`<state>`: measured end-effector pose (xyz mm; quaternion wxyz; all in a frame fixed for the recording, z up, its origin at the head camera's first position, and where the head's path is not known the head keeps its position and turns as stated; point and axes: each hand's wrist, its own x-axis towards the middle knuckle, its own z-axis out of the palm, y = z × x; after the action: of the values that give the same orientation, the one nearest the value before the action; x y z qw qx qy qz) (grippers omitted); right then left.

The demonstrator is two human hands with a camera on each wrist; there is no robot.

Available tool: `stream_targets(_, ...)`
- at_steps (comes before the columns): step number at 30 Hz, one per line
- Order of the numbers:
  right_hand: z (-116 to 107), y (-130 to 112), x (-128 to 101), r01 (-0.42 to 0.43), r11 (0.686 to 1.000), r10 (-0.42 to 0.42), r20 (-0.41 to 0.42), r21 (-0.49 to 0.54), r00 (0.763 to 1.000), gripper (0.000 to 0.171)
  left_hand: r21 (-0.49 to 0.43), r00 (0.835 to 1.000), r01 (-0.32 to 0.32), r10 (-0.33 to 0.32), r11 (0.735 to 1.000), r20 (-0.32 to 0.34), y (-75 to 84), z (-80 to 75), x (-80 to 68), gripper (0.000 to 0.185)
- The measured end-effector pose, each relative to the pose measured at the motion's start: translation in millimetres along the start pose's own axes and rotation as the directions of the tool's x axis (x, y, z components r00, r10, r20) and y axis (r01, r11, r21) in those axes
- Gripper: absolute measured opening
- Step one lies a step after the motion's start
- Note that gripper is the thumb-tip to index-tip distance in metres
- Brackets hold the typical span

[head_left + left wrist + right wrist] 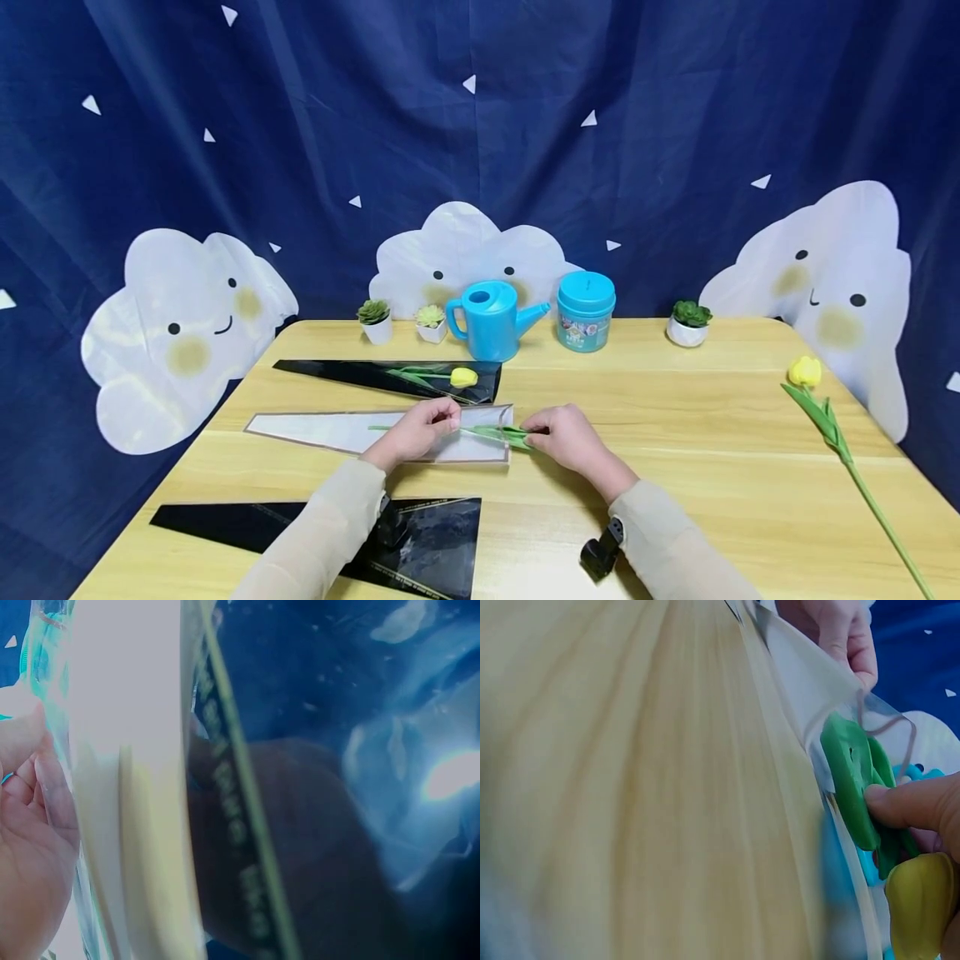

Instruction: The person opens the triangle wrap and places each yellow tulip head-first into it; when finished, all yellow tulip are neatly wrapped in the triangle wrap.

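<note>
The person is feeding a yellow tulip [921,911] stem-first into a white cone-shaped flower sleeve [337,431] that lies flat on the wooden table [675,467], its wide mouth toward the right. The right hand [570,437] has its fingers curled round the green leaves and the bloom, the thumb pressing on a leaf at the mouth of the sleeve. The left hand [418,429] pinches the sleeve's upper layer near the opening; whether it also grips the stem through the film is hard to tell, since the left wrist view is blurred.

The next move probably calls for holding the mouth open while the flower slides further toward the narrow tip, keeping the leaves from catching on the edge. The tulip's stem is thin and green, its leaves broad, its bud closed and yellow.
</note>
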<state>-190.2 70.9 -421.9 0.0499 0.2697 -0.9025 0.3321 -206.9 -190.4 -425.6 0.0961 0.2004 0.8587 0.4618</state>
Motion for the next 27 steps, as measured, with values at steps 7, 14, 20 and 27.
stream_targets(7,7.5,-2.8,4.1,0.015,0.997,-0.016,0.011,0.082,1.0,0.006,-0.013,1.0,-0.018,0.018,1.0,-0.002,0.7,2.0,1.5,0.009)
stream_targets(14,13.8,-1.4,6.4,0.011,0.99,-0.017,0.04,0.138,0.999,0.015,-0.002,0.993,-0.115,0.115,0.993,0.018,-0.8,4.8,1.7,0.011)
stream_targets(20,11.7,3.9,7.6,-0.025,0.979,0.01,0.075,0.203,0.997,0.021,-0.006,0.993,-0.119,0.119,0.993,0.012,-0.6,4.4,2.8,0.011)
stream_targets(27,-6.6,14.2,-2.0,-0.03,0.967,0.007,0.09,0.253,0.996,0.035,0.025,0.999,-0.05,0.049,0.998,0.009,4.5,0.5,3.1,0.009)
